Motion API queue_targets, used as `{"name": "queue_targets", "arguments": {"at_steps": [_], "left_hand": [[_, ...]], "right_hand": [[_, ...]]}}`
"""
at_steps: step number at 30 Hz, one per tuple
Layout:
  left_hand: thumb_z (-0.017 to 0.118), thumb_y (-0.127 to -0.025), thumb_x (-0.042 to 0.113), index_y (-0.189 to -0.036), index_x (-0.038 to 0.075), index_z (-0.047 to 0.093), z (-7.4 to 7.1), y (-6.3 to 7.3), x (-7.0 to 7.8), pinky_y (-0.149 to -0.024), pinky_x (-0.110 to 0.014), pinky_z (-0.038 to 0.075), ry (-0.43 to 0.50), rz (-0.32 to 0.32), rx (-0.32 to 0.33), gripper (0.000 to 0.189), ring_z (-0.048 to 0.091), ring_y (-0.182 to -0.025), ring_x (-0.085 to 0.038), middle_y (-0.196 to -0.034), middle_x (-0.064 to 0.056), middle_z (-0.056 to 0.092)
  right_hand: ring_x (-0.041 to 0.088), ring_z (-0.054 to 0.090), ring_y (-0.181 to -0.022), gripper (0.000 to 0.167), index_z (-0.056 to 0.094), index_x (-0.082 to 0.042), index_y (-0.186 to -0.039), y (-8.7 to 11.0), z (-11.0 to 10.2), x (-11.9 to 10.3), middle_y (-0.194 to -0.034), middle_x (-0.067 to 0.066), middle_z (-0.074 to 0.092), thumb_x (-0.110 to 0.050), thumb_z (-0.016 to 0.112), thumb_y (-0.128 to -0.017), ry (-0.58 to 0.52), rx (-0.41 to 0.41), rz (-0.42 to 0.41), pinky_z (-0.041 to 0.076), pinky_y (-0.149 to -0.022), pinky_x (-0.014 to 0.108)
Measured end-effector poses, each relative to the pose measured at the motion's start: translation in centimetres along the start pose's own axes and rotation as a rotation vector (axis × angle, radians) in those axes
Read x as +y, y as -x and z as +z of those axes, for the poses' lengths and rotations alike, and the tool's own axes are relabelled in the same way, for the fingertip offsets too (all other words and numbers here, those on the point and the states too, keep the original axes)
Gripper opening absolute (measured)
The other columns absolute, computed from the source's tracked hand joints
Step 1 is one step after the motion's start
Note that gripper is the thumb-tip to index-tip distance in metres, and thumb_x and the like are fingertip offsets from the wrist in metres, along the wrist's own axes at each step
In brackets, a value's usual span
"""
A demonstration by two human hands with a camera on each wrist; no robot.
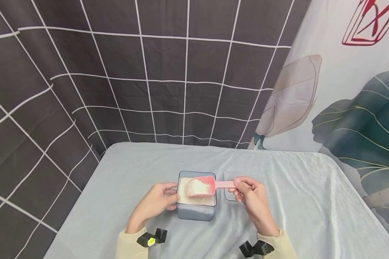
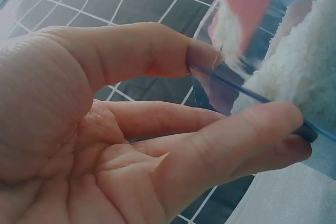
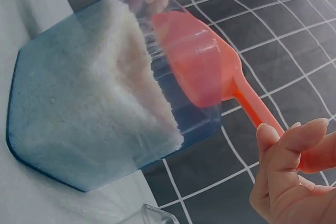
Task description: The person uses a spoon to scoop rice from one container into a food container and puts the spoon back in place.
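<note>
A clear bluish square container [image 1: 196,213] full of white rice [image 1: 183,199] stands near the front of the table. On its left side my left hand [image 1: 157,201] holds the rim, thumb and fingertips against the wall; the left wrist view shows the thumb [image 2: 142,51] at the edge. My right hand [image 1: 251,196] grips the handle of a pink scoop [image 1: 210,183]. The scoop is over the container's opening with a heap of rice in its bowl. Through the clear wall in the right wrist view, the scoop [image 3: 194,56] appears above the hollowed rice surface [image 3: 131,72].
A clear flat lid [image 1: 228,196] lies on the table right of the container, partly behind my right hand. Pale cloth covers the table [image 1: 126,169]. Dark gridded curtain [image 1: 165,93] hangs behind and at left, a leaf-patterned one [image 1: 337,82] at right.
</note>
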State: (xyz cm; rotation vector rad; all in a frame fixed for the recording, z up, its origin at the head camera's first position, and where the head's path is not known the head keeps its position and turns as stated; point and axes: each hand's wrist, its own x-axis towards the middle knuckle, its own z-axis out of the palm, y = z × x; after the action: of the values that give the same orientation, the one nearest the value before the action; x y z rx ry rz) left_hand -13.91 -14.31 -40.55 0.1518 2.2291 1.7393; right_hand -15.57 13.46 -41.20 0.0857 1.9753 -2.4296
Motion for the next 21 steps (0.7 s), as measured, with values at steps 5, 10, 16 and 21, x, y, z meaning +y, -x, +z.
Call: {"name": "queue_targets", "arguments": {"at_steps": [5,10,16,21], "left_hand": [[0.058,-0.084,0.005,-0.128,-0.016,0.040,0.0,0.0,0.0,-0.068,-0.030,0.058,0.004,0.006,0.002,0.052,0.065,-0.088,-0.030,-0.115,-0.033,0.055],[0.058,-0.084,0.005,-0.129,-0.016,0.040,0.0,-0.1,-0.1,-0.068,-0.030,0.058,0.006,-0.001,0.002,0.052,0.065,-0.089,-0.029,-0.115,-0.033,0.054],[0.058,-0.084,0.005,-0.128,-0.016,0.040,-0.1,0.0,-0.2,-0.068,-0.030,0.058,0.004,0.003,-0.001,0.053,0.065,-0.089,-0.030,-0.115,-0.034,0.054],[0.058,-0.084,0.006,-0.128,-0.016,0.040,-0.1,0.0,-0.2,-0.068,-0.030,0.058,0.001,0.009,-0.007,0.053,0.065,-0.088,-0.030,-0.114,-0.034,0.054]], "right_hand": [[0.006,0.050,-0.048,0.008,0.060,0.005,-0.086,-0.1,-0.5,-0.4,-0.059,0.006,0.064,0.003,0.053,-0.086,-0.059,-0.005,-0.021,0.038,-0.038,0.013],[0.006,0.051,-0.048,0.009,0.062,0.004,-0.084,-0.1,-0.9,-0.7,-0.060,0.007,0.064,0.004,0.053,-0.086,-0.096,-0.017,-0.032,0.038,-0.039,0.013],[0.007,0.053,-0.049,0.010,0.064,0.002,-0.084,0.0,-1.6,-1.3,-0.061,0.006,0.065,0.001,0.054,-0.087,-0.108,-0.001,-0.036,0.039,-0.039,0.012],[0.007,0.053,-0.050,0.013,0.065,0.002,-0.085,-0.2,-2.6,-1.9,-0.062,0.006,0.064,-0.001,0.053,-0.089,-0.120,0.006,-0.062,0.038,-0.039,0.012]]}}
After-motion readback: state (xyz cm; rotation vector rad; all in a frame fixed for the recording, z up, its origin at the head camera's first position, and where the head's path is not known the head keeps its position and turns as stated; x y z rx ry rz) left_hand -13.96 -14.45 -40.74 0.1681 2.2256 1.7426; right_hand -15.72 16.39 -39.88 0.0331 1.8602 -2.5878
